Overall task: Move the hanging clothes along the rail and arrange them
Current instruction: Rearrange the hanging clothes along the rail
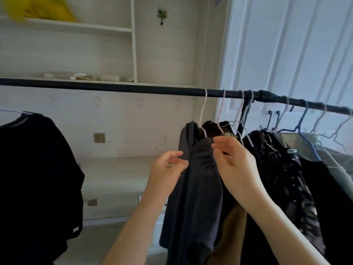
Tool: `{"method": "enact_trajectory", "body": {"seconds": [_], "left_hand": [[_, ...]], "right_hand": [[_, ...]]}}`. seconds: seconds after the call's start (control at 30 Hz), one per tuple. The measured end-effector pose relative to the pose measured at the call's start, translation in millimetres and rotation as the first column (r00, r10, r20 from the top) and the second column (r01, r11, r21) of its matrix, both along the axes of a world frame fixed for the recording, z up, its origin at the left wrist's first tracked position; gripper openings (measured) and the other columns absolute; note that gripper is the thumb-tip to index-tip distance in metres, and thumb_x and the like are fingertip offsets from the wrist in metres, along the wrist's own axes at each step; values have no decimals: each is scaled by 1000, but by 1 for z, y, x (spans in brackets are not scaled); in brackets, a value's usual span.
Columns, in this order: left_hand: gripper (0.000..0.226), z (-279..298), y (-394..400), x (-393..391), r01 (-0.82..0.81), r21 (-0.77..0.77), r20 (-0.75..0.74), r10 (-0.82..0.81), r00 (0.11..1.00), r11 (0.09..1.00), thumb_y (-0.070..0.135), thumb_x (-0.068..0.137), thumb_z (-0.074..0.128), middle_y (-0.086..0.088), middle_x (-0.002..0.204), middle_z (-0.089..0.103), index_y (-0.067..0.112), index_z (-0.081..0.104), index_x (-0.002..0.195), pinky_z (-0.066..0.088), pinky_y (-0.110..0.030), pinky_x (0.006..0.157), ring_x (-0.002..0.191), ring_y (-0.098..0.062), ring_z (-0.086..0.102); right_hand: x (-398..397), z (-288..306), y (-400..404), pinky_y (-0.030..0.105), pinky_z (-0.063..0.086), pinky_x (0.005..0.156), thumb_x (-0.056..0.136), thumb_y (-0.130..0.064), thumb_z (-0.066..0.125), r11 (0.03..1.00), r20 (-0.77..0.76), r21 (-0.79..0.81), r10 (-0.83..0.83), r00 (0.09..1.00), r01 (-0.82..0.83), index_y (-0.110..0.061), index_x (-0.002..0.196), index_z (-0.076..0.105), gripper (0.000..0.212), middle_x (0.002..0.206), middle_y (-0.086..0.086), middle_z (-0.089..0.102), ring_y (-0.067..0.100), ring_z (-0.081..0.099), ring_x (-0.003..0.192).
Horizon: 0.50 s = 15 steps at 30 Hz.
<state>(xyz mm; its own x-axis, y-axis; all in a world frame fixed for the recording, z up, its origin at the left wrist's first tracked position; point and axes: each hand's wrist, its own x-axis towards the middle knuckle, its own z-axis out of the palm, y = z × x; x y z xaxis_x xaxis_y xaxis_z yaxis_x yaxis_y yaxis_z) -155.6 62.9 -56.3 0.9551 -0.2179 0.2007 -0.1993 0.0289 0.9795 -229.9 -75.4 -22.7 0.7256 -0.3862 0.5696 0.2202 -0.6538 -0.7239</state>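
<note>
Hands point(200, 161) flank dark garment point(198, 188); grip unclear.

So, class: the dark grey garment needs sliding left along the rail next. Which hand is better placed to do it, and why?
Probably the right hand: its fingers sit at the dark grey garment just below its hanger. The left hand only touches the fabric lower down, farther from the rail.

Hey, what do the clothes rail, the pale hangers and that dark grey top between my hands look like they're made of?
The rail looks like black metal tubing with a dull sheen; the wrapped section to its right may be tape. The pale hangers look like thin coated wire, judging by their slim bent hooks. The dark grey top seems a soft matte knit that bunches into fine folds.
</note>
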Motion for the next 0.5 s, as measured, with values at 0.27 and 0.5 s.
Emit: {"method": "enact_trajectory", "body": {"seconds": [0.27,0.5], "left_hand": [[58,2,-78,-20,24,72,68,-29,997,997,33,75,77,15,110,53,33,45,124,47,-20,83,101,-2,55],[63,-14,-99,-9,-44,205,216,-2,976,978,14,90,53,5,137,49,29,32,147,40,-31,107,124,-10,48]], "right_hand": [[-5,-25,-55,27,46,97,90,-12,59,994,-48,0,-111,993,111,-16,127,53,37,120,-2,60,12,57,113],[2,-30,-71,25,42,96,95,-18,51,935,-69,-324,-175,982,144,-12,135,52,40,123,3,63,20,56,116]]}}
